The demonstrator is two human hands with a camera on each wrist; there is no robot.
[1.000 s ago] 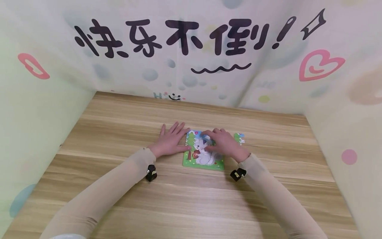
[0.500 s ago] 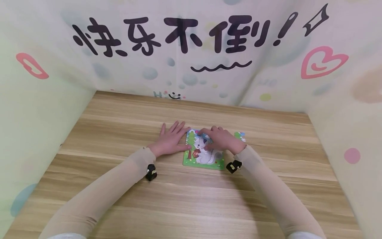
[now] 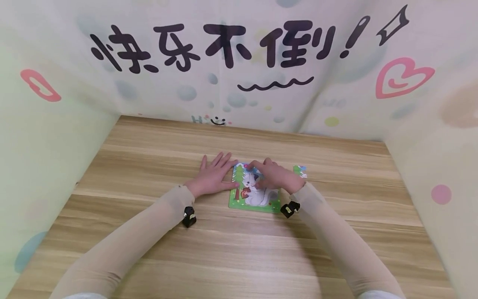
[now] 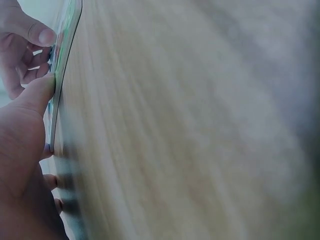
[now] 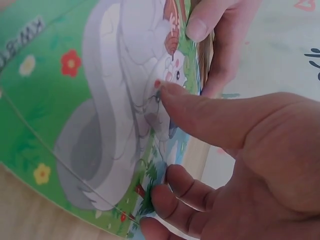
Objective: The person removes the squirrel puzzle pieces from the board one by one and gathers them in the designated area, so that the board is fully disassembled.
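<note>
A jigsaw puzzle [image 3: 255,202] with a grey squirrel on green lies flat on the table. My left hand [image 3: 213,177] is spread at its left side; the thumb rests on the board's edge, also seen in the left wrist view, where the board [image 4: 64,65] appears edge-on. My right hand [image 3: 278,176] arches over the upper half, thumb and fingers curled around a puzzle piece [image 5: 152,119] by the squirrel's head. In the right wrist view the thumb touches the squirrel's face, while the index fingertip is hidden. Off the board's right side lies a piece [image 3: 300,170] with a green tree.
The wooden table [image 3: 224,249] carries the puzzle near its middle. A printed cloth [image 3: 186,91] hangs behind it and along both sides. A small black wrist camera [image 3: 189,216] sits on the left sleeve, and another black camera [image 3: 290,209] on the right.
My right hand has shifted slightly left over the puzzle, its thumb and fingers still at the piece near the squirrel's head. The left hand stays in place.
</note>
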